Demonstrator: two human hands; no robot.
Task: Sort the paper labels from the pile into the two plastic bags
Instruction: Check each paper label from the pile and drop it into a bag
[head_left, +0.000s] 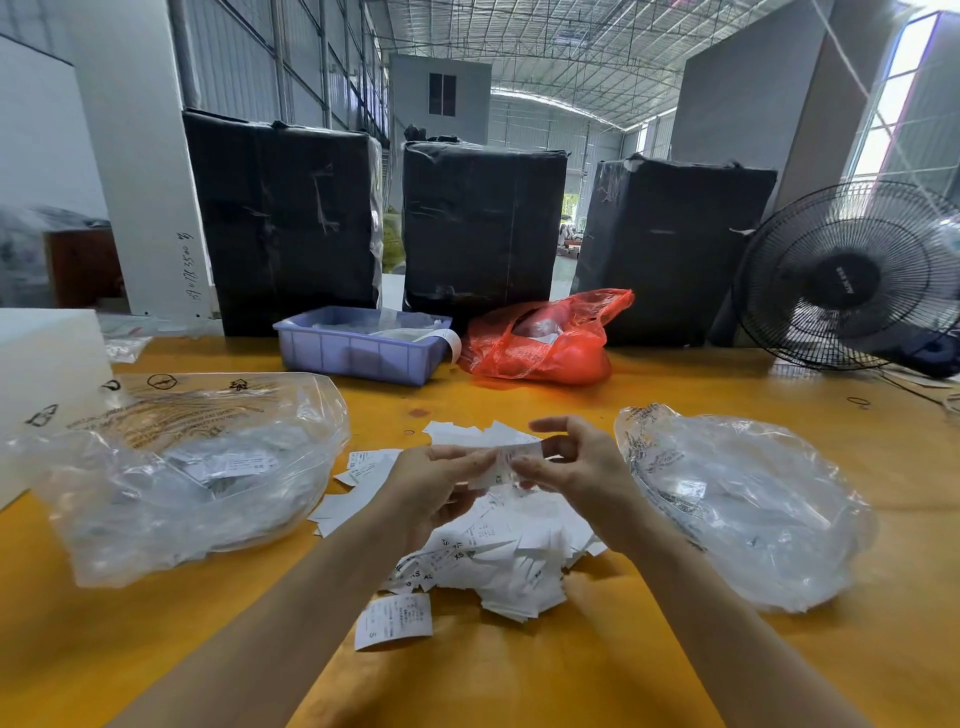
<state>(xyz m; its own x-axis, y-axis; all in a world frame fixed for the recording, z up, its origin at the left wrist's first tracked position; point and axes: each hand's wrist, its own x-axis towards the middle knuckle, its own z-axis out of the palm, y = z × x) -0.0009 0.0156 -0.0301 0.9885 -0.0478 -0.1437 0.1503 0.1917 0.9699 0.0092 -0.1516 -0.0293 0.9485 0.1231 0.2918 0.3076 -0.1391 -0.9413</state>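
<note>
Above the middle of the yellow bench (675, 395), both hands meet over a pile of paper labels (498, 556). Left hand (431, 488) has its fingers curled, and its grip pinches one end of a small white label (506, 462). Right hand (576, 467) pinches the other end of that same label with thumb and first finger, while its other fingers lift up and spread a little. That label sits right between the two hands, held up off the pile. Letters "XS" show on it.

Under the hands, the pile lies on the bench, a messy heap of white slips. One single slip (393, 621) lies apart at the near edge of the heap.

Just left of the pile rests a clear plastic bag (171, 478) with labels inside it. Just right of the pile rests a second clear bag (743, 499), crumpled and see-through.

Farther back stand a purple tray (358, 353) and a red plastic bag (545, 343), side by side. Behind them stand three big black wrapped boxes (483, 223). A black fan (852, 275) stands at the far right.
</note>
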